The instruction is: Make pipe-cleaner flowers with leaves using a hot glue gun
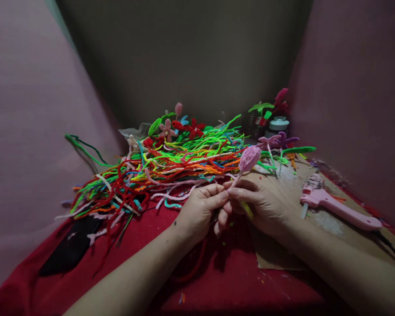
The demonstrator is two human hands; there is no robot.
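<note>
Both hands meet at the stem of a pink pipe-cleaner flower (249,159), whose closed bud points up and to the right. My left hand (206,208) pinches the lower stem between thumb and fingers. From the other side, my right hand (258,204) also pinches the stem, its thumb and forefinger close to the left thumb. A yellow-green pipe-cleaner piece (246,210) shows under the right hand; where it joins is hidden. Just behind the hands lies a large heap of coloured pipe cleaners (184,162).
A pink hot glue gun (340,204) rests on a cardboard sheet (279,254) at right. Purple flowers (283,140) and a jar with a pale blue lid (278,123) stand behind. Finished-looking flowers (194,128) top the heap. A black flat object (70,245) lies on the red cloth (134,263).
</note>
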